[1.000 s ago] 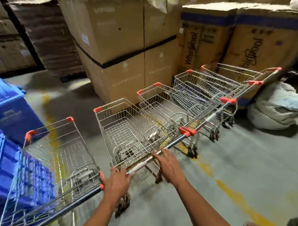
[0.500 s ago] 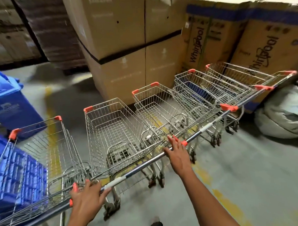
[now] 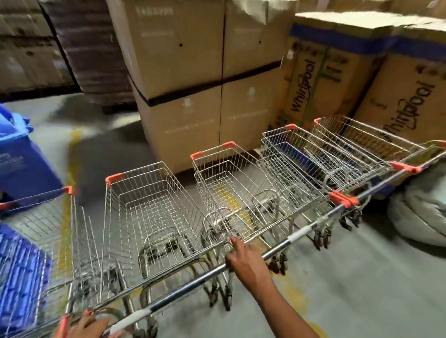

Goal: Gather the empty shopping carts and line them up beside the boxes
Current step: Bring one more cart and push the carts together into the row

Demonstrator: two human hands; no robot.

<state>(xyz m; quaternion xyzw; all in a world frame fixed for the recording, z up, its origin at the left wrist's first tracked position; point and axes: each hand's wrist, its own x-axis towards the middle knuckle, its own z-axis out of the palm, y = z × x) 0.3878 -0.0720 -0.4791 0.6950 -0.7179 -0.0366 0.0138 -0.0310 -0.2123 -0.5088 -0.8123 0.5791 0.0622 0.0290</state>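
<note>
Both hands have spread apart since a second ago: your left hand [image 3: 83, 333] is closed around the steel handle bar [image 3: 185, 287] of the empty wire cart [image 3: 153, 216], your right hand [image 3: 245, 260] gripping farther along it. Right of your grip, more empty carts [image 3: 305, 171] stand lined against tan cardboard boxes [image 3: 200, 68]; left, another cart [image 3: 34, 238], blue crates [image 3: 13, 272] showing through its mesh.

Warehouse or store stockroom. Tall cardboard boxes [image 3: 178, 76] are standing stacked on a bare concrete floor [image 3: 360, 285], some printed "Whirlpool" [image 3: 414, 111]. Yellow floor line [image 3: 73, 159] is running between the stacks. Wire shopping carts [image 3: 153, 216] are sitting in a row before the boxes; blue bin [image 3: 11, 156] is standing at left.
</note>
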